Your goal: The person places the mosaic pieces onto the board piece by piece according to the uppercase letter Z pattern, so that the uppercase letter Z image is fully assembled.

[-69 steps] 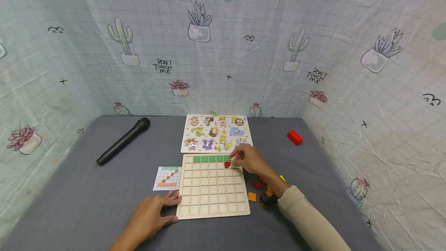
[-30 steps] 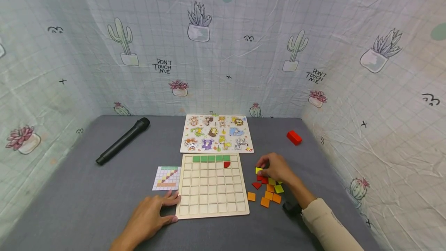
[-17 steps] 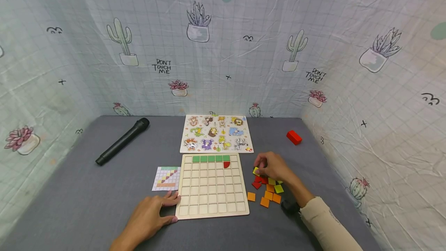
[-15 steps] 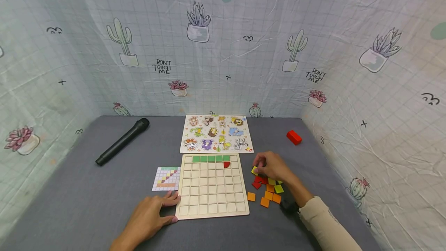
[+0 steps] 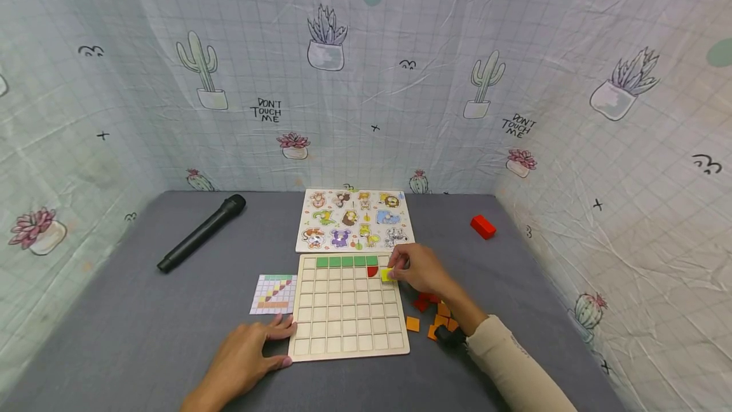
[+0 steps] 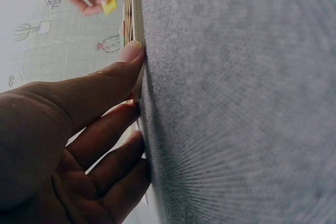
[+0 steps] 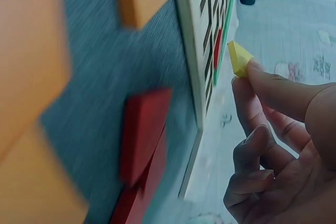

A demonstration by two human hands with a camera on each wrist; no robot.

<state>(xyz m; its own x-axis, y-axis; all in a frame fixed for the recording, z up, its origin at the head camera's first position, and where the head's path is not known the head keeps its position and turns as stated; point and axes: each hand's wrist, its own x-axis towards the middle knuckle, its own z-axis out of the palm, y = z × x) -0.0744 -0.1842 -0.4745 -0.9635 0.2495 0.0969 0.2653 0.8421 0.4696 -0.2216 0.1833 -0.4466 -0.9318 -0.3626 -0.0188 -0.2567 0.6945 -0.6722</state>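
Note:
My right hand (image 5: 420,267) pinches a yellow square tile (image 7: 240,59) between thumb and index finger. It is above the upper right corner of a pale wooden grid board (image 5: 342,311). Five or so green tiles, several in all, sit in the board's top row (image 5: 347,261), and a red quarter-round tile (image 5: 372,271) lies one row below. My left hand (image 5: 243,351) rests at the board's lower left edge, thumb and fingertips against its side. A printed pattern card (image 5: 273,294) lies just left of the board.
Red tiles (image 5: 421,304) and orange tiles (image 5: 412,323) lie right of the board, partly hidden by the right forearm. An animal puzzle board (image 5: 354,221) is behind. A black microphone (image 5: 200,234) lies at the left, a red block (image 5: 483,227) at the right.
My right hand first left the grid board for the loose tiles, picked up a yellow tile there, and has carried it left over the board. My left hand stays at the board's edge.

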